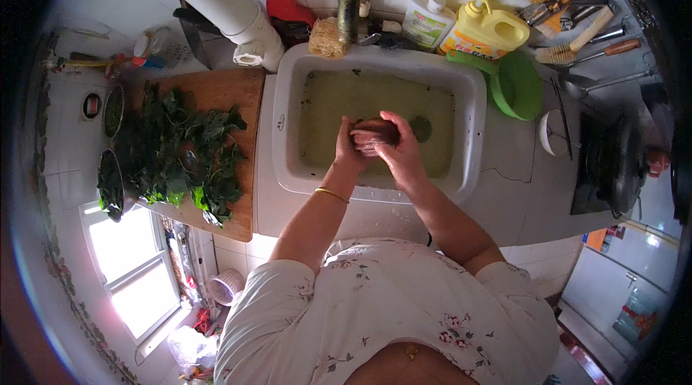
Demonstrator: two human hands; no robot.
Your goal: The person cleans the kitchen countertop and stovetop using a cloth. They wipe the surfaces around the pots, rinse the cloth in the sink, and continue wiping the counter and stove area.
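Above the water in a white sink (286,168), my left hand (350,147) and my right hand (404,152) are cupped together and look wet. Between them is a dark reddish-brown rounded shape; whether it is a held thing or shaded, folded fingers, I cannot tell. Cloudy greenish water (335,98) stands in the basin, with small dark bits along its edges. A dark round drain (420,129) shows beneath the water, to the right of my right hand. The faucet (350,1) rises behind the sink.
Leafy greens (184,147) cover a wooden board (243,114) at left. Behind the sink stand a loofah scrubber (328,38), a white bottle (427,22) and a yellow pump bottle (486,25). A green plastic basin (519,87), white bowl (552,133) and stove (592,168) are at right.
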